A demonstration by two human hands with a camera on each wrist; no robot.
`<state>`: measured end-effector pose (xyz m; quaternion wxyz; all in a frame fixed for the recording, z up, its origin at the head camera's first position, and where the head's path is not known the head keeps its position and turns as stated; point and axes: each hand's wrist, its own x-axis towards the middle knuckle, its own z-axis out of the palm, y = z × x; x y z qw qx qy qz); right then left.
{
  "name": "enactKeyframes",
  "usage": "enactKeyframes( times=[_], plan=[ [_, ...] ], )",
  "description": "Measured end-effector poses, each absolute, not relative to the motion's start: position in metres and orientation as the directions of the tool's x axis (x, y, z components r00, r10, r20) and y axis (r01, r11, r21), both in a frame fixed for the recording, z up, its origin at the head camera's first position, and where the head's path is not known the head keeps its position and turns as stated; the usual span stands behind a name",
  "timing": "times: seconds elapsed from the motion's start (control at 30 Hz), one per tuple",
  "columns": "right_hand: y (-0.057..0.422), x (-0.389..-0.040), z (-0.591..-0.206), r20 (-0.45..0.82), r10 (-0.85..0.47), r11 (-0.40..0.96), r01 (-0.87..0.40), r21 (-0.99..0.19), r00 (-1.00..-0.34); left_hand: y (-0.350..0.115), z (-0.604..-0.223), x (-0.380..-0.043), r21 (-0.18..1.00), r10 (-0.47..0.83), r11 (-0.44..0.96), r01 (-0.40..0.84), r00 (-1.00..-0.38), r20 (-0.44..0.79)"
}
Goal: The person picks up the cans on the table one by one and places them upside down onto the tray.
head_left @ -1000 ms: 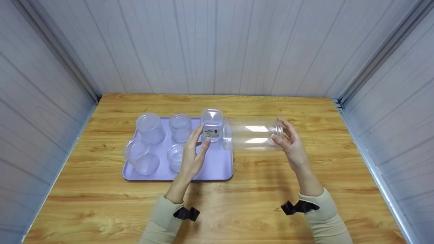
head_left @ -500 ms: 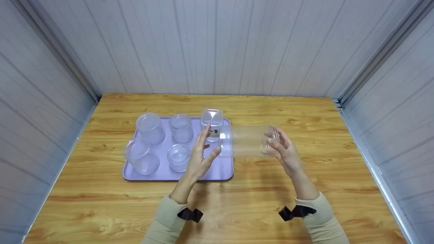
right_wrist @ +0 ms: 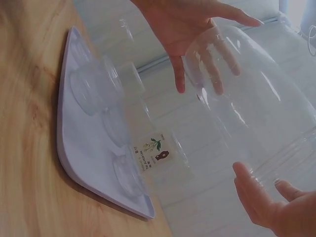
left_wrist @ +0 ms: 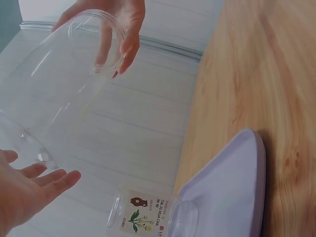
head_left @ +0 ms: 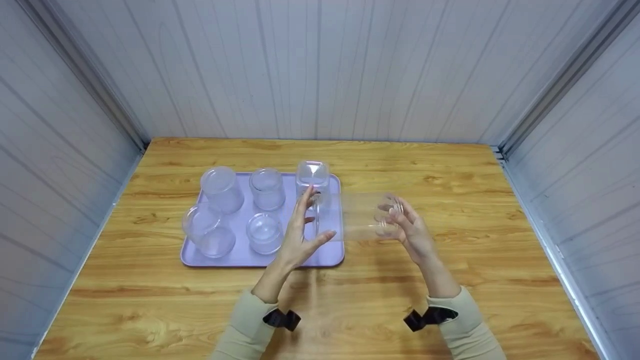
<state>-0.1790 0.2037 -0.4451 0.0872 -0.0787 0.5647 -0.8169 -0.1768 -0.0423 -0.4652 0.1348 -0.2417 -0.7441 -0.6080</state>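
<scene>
A large clear plastic jar lies sideways in the air, partly over the tray's right edge. My right hand grips its threaded mouth end, thumb towards me and fingers round the far side. At the base end my left hand stands with fingers spread and fairly straight. In the right wrist view, fingers of the left hand show through the jar's base; whether they press on it I cannot tell. Behind the left fingertips a square clear jar stands on the tray, its label plain in the right wrist view.
On the wooden table lies a lilac tray bearing several clear containers. Among them are a tall jar, a tilted-looking jar, a round jar and a low jar. White panel walls enclose the table.
The large jar has come towards me and left, carried by my right hand. My left hand has shifted right to its base end, uncovering the low jar. The containers on the tray have stayed put.
</scene>
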Motion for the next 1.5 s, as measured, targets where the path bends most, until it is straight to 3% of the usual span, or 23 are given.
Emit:
enactKeyframes(
  times=[0.83, 1.13, 1.5],
  plan=[
    [0.201, -0.181, -0.452, 0.028, -0.373, -0.359, 0.117, -0.926, -0.927, -0.045, -0.422, -0.159, 0.839, 0.145, 0.077, 0.539, -0.838, 0.526],
    [0.203, -0.181, -0.45, 0.038, -0.405, -0.363, 0.122, -0.924, -0.914, -0.049, -0.41, -0.158, 0.791, 0.125, 0.147, 0.594, -0.804, 0.581],
    [0.209, -0.181, -0.447, -0.047, -0.262, -0.235, 0.111, -0.966, -0.964, -0.066, -0.426, -0.177, 0.759, 0.152, 0.332, 0.56, -0.826, 0.542]
  ],
)
